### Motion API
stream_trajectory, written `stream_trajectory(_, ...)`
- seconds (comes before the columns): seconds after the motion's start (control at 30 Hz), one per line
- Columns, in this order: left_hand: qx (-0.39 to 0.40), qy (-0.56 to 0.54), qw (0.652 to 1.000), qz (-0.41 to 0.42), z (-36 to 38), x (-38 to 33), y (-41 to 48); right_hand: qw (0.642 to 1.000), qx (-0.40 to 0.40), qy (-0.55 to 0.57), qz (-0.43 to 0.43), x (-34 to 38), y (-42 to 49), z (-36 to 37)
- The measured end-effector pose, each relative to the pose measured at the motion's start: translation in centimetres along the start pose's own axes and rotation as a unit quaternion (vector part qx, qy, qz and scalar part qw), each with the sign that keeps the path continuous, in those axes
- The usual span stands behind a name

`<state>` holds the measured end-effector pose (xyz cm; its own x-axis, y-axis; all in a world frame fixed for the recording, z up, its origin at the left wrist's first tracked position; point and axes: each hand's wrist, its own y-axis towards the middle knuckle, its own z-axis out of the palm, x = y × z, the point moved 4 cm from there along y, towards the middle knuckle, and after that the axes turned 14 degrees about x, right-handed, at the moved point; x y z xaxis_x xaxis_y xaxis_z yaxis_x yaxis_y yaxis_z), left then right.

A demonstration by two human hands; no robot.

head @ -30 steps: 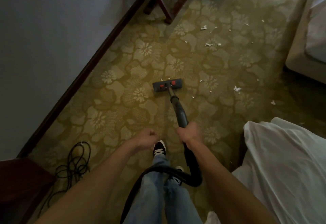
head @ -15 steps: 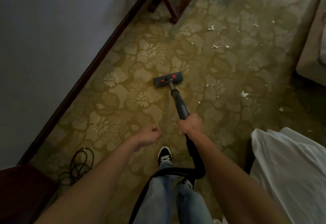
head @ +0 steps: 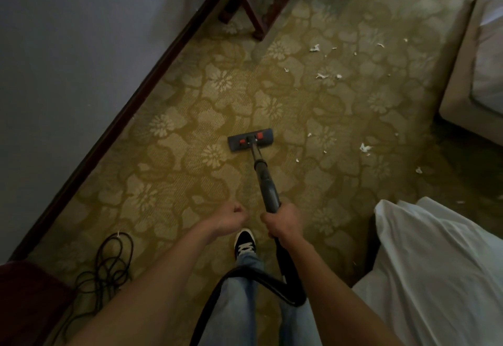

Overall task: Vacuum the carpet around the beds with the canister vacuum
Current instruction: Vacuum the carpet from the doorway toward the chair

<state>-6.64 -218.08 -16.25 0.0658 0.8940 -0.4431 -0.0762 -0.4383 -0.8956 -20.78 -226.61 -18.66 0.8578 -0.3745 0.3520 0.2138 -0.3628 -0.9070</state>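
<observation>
The right hand [head: 283, 221] is clamped on the vacuum wand [head: 265, 179]; the floor nozzle [head: 250, 139] lies flat on the carpet [head: 174, 155]. The left hand [head: 231, 216] seems an empty fist.

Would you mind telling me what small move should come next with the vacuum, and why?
Probably steer the floor head forward and right: the right hand grips the wand, and white paper scraps lie on the carpet there.
</observation>
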Motion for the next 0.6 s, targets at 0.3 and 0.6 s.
stream_trajectory(0.3,0.012,0.004,1.000,-0.001,1.7,-0.5,0.4,0.998,0.018,-0.054,0.013,-1.4,-0.3,1.4)
stream_trajectory(0.6,-0.008,0.029,0.999,-0.014,-1.5,-1.2,0.3,0.999,-0.022,-0.022,0.012,-1.6,-1.4,-0.8)
